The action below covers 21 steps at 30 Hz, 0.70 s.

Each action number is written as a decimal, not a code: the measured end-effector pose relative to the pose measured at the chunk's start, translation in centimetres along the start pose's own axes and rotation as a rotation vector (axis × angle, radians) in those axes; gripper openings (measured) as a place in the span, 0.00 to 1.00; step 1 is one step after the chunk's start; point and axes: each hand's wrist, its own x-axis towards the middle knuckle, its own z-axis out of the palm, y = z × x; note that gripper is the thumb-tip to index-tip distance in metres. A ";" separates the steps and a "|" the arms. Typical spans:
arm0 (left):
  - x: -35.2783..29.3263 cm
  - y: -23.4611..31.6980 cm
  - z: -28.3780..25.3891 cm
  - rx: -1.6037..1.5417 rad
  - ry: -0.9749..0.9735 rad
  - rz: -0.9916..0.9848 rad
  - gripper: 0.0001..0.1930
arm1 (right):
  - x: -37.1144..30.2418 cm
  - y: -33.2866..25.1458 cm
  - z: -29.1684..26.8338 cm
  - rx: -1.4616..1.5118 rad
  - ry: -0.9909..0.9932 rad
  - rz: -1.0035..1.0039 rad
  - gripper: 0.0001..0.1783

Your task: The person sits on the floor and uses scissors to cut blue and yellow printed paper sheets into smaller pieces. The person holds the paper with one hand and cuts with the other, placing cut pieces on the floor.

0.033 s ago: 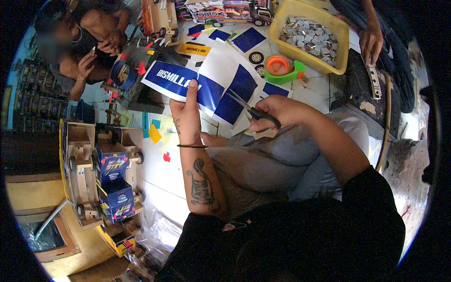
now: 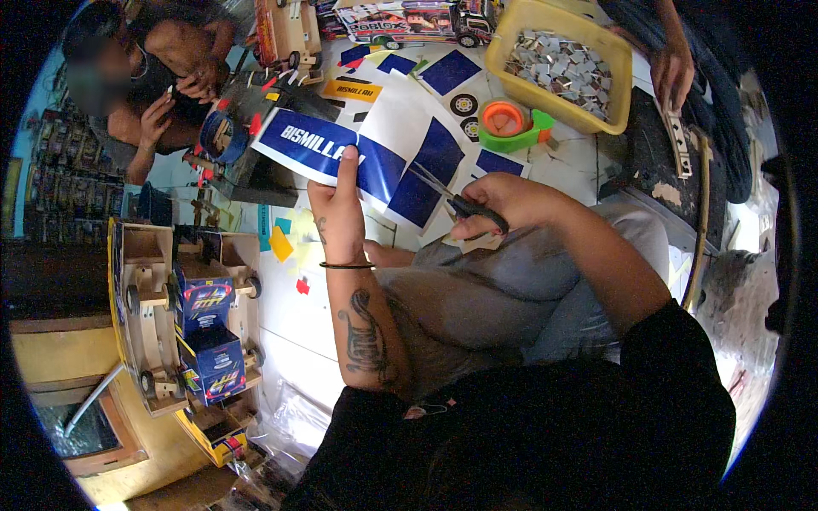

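Observation:
My left hand (image 2: 341, 209) grips a white sheet (image 2: 400, 115) printed with blue panels, its thumb on top. The sheet's left part is a blue strip with white lettering (image 2: 294, 140), which sticks out to the left of my thumb. Black-handled scissors (image 2: 475, 211) are held in my right hand (image 2: 507, 200), fingers wrapped round the handles. Their blades point up and left over a blue panel at the sheet's lower right; whether they touch the paper I cannot tell. A pale scrap (image 2: 477, 243) shows beneath the right hand.
A yellow tub (image 2: 626, 102) of small silvery pieces stands beyond, beside a green-and-orange tape dispenser (image 2: 515, 128). Toy trucks (image 2: 209, 358) stand at left, another (image 2: 409, 24) at the far side. Two other people work nearby, one hand (image 2: 673, 77) holding a pale wooden strip (image 2: 680, 149).
The sheet's left end has shifted very slightly left. Both my hands keep their place and grip.

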 end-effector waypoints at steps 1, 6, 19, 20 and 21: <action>0.0 0.0 0.1 -0.008 0.001 -0.007 0.11 | -0.1 -0.1 0.0 0.029 -0.007 -0.008 0.23; 0.0 0.1 0.5 -0.120 -0.053 0.006 0.09 | -0.4 -0.5 -0.2 0.050 0.013 -0.047 0.22; 0.2 1.0 -0.1 0.048 -0.212 0.030 0.12 | -0.4 -0.8 -0.6 -0.186 0.234 -0.166 0.26; 0.1 1.1 -0.1 0.045 -0.222 0.038 0.12 | -0.5 -0.9 -0.7 -0.225 0.234 -0.149 0.27; 0.1 1.2 -0.3 0.072 -0.229 -0.010 0.12 | -0.6 -0.9 -0.8 -0.230 0.234 -0.137 0.27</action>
